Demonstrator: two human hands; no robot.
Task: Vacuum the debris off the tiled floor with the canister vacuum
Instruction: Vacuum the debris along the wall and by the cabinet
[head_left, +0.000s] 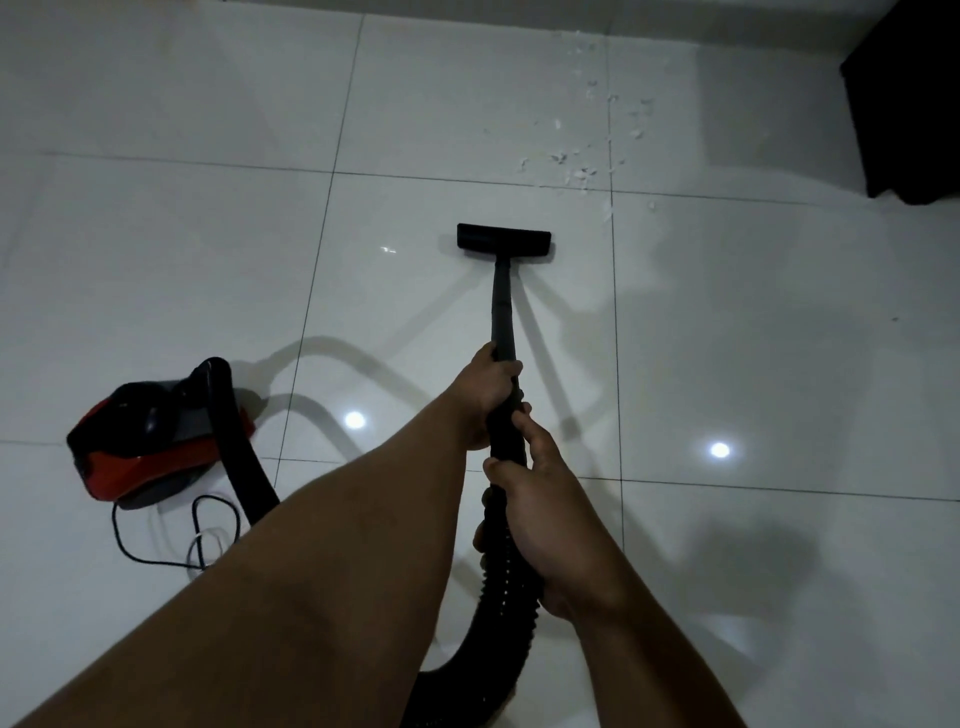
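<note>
Both your hands, left hand (488, 387) ahead of right hand (540, 512), grip the black wand (503, 312), pointing straight away toward white debris (582, 166).

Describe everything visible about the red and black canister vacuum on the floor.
The red and black canister vacuum sits on the glossy white tiled floor, left of the person's arms. Its shell looks like plastic: red sides, black top, grey base. A ribbed black hose rises from its top and curves down toward the camera. A thin black power cord loops on the tiles beside it. Neither hand touches it.
</note>
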